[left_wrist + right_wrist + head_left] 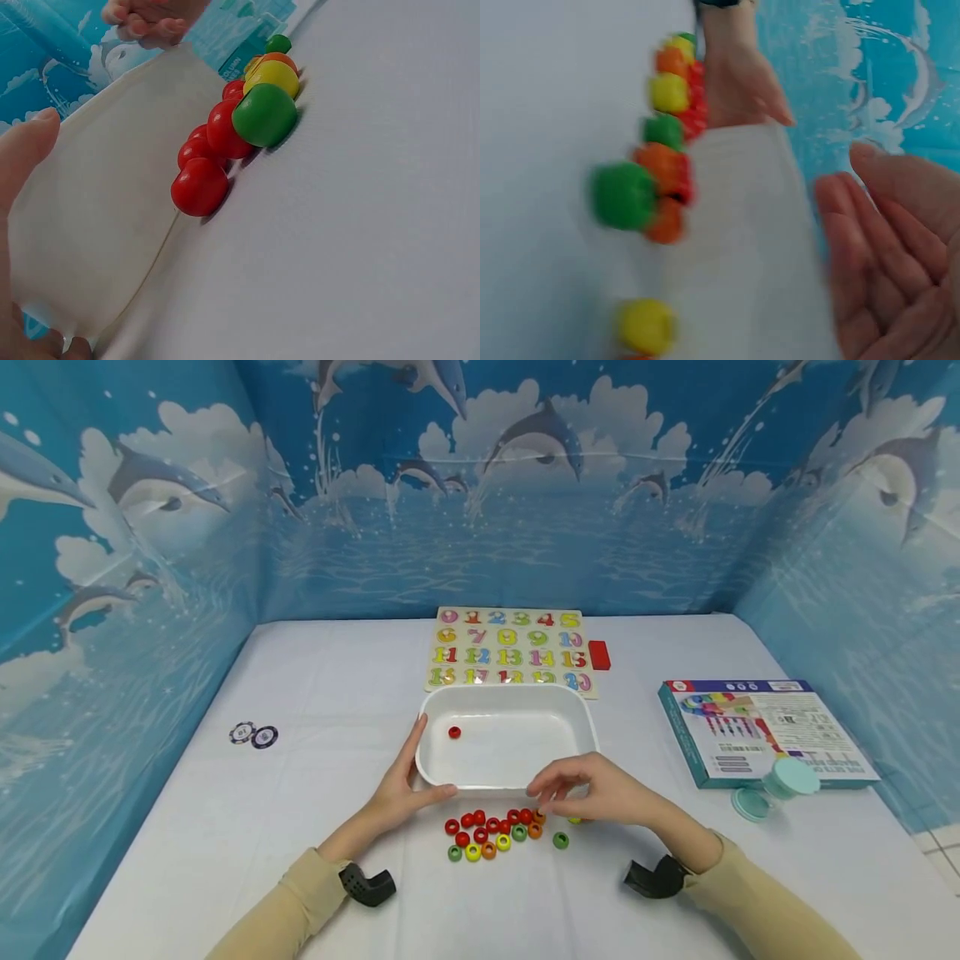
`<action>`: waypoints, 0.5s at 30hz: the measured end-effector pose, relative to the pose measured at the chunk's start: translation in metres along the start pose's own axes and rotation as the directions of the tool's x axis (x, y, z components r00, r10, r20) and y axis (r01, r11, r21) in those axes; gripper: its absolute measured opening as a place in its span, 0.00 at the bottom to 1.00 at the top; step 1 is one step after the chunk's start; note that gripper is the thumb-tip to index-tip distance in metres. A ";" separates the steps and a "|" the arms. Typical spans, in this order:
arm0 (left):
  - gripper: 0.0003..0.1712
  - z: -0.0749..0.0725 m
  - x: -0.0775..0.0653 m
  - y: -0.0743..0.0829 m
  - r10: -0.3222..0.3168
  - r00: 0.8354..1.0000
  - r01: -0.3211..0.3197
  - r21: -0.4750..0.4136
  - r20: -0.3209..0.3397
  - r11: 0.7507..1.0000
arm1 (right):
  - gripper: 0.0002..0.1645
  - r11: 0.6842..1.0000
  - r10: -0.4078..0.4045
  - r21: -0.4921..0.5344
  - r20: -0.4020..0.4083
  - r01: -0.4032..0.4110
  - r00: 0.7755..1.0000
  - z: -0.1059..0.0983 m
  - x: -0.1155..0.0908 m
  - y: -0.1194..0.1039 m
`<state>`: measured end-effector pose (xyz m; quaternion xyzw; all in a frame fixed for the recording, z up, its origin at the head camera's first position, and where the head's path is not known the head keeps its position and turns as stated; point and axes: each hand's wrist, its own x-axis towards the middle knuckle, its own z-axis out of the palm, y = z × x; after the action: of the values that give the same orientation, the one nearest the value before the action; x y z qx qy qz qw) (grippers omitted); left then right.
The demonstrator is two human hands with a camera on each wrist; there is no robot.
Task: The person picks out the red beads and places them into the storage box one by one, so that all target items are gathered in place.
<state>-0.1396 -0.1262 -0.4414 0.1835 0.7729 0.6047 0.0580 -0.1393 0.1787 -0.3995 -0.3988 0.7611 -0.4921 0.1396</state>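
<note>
A white plastic tray [517, 747] stands on the table with one red bead [454, 732] inside, toward its left. My left hand [397, 789] grips the tray's near left corner, thumb along the front wall and fingers at the side. In front of the tray lie several round beads in red, orange, yellow and green, among them a green bead [561, 840]. My right hand [588, 785] is by the tray's near right corner, above the right end of the beads. Its fingers are loosely bent, and the right wrist view shows no bead in the palm [885, 300].
Behind the tray lies a number puzzle board [510, 639] with a red block [599, 655] beside it. A boxed game [765, 727] and a mint-green hourglass-shaped object [780, 785] are at the right. Two poker chips [264, 737] lie at the left.
</note>
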 end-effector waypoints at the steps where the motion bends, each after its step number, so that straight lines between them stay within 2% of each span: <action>1: 0.59 0.000 0.000 0.000 0.000 1.000 0.000 -0.001 0.000 1.000 | 0.14 1.000 -0.005 -0.008 -0.021 0.005 1.000 0.003 -0.005 0.003; 5: 0.59 0.000 0.000 0.000 0.000 1.000 0.000 0.001 0.002 1.000 | 0.13 1.000 -0.022 -0.018 -0.095 0.020 0.995 0.014 -0.017 0.005; 11: 0.59 -0.001 0.001 0.000 0.013 1.000 -0.013 0.012 0.005 1.000 | 0.15 0.999 0.020 0.039 -0.120 -0.015 0.993 0.032 -0.019 -0.002; 15: 0.59 0.000 0.000 -0.002 0.029 1.000 -0.029 0.007 0.007 1.000 | 0.16 0.999 0.028 -0.027 -0.204 -0.034 0.979 0.047 -0.018 0.010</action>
<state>-0.1405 -0.1267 -0.4429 0.1971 0.7721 0.6019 0.0512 -0.1046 0.1640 -0.4335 -0.3367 0.7850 -0.5163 0.0627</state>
